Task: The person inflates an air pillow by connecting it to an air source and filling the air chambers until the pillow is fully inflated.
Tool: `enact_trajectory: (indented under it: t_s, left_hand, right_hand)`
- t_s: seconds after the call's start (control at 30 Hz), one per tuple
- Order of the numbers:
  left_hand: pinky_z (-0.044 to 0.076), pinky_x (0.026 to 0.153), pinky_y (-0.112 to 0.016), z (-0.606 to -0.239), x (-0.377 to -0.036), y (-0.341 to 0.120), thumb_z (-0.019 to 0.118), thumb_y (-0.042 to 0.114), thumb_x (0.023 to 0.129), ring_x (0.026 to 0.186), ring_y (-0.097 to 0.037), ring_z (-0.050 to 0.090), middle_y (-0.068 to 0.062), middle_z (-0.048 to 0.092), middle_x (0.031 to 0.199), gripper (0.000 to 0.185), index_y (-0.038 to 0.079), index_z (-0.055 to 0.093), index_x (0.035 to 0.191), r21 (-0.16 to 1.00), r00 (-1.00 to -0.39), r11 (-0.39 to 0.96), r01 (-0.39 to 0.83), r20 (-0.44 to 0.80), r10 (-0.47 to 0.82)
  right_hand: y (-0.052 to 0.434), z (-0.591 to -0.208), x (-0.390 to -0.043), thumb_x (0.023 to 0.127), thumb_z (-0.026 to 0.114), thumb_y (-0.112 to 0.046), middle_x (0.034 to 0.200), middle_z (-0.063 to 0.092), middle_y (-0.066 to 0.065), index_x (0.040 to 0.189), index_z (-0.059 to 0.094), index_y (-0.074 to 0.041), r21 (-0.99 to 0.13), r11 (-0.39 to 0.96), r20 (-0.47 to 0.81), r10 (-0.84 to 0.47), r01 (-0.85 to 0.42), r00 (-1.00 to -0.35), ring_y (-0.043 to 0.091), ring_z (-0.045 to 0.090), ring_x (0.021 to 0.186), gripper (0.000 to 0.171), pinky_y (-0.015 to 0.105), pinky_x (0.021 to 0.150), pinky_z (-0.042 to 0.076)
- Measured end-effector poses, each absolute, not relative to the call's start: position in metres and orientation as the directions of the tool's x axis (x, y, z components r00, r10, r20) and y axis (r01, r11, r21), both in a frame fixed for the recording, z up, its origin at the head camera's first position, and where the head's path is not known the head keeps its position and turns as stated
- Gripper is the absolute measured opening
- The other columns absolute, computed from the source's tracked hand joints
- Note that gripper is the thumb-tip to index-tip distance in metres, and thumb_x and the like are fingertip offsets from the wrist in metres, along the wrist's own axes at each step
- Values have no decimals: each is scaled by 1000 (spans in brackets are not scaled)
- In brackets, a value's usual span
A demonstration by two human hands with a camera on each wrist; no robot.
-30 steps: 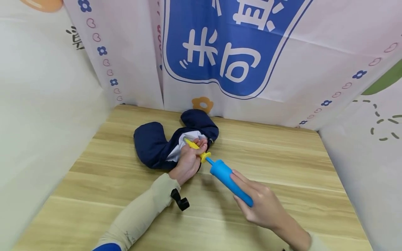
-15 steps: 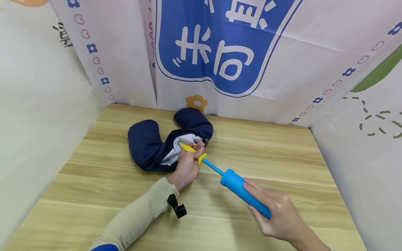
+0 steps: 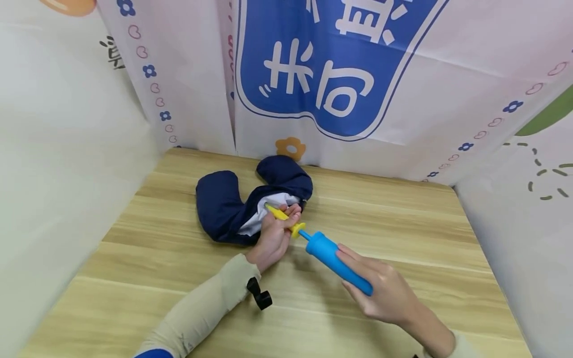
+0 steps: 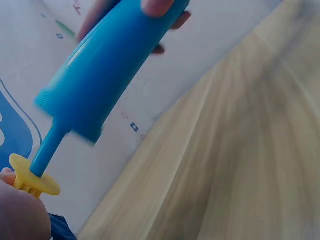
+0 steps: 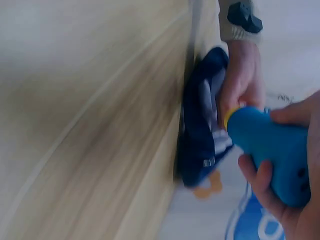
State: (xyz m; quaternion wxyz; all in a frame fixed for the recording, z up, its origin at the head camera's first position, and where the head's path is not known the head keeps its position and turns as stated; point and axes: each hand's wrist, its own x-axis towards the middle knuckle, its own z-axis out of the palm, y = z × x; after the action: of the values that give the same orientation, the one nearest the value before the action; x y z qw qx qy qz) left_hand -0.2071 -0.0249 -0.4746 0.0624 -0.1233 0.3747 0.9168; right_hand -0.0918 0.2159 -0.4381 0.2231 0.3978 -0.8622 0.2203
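A blue and yellow hand pump (image 3: 330,259) slants between my two hands above the table. My left hand (image 3: 273,239) grips its yellow front part, thumb laid along it. The narrow yellow nozzle (image 3: 277,213) points into the white inner layer (image 3: 251,226) of a navy U-shaped neck pillow (image 3: 217,211), which shows through its open cover. My right hand (image 3: 386,291) grips the blue barrel, fingers wrapped round it. Only a short length of blue rod (image 4: 49,149) shows between barrel and yellow flange (image 4: 36,176) in the left wrist view. The nozzle's tip is hidden against the white layer.
The pillow lies on a wood-grain table (image 3: 403,223) close to the printed back sheet (image 3: 192,74). White side sheets rise at left and right. A black clip (image 3: 259,294) sticks out from the left sleeve (image 3: 206,303).
The right hand drew the blue barrel back, baring a longer rod, then pushed it in again toward the yellow flange. The left hand keeps its grip, and the pillow stays put.
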Motion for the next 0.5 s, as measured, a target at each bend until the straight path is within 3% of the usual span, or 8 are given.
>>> enact_trajectory:
  t_s: [0.13,0.3,0.5]
  left_hand:
    - [58,100,-27,-476,-211,-25,52,-25,95,102,-13,69,-17,62,129,38,8,42,111,668,-960,-716,-204,-281,11]
    - [60,95,-24,-476,-211,-22,52,-24,95,103,-13,68,-16,61,129,38,7,42,114,650,-946,-725,-230,-325,8]
    - [60,91,-24,-473,-207,-9,52,-25,94,102,-16,69,-21,62,132,41,7,40,116,648,-931,-724,-235,-364,-23]
  right_hand:
    - [246,-431,-72,107,56,-42,141,70,12,141,67,-6,-203,580,568,-586,-789,-577,27,78,108,51,25,92,62]
    - [275,-426,-55,105,63,-41,139,72,11,137,69,-3,-240,576,571,-567,-782,-593,21,78,108,51,15,96,56]
    - [245,-435,-61,103,65,-38,133,75,12,137,70,-5,-249,620,598,-506,-744,-621,25,80,100,47,24,86,63]
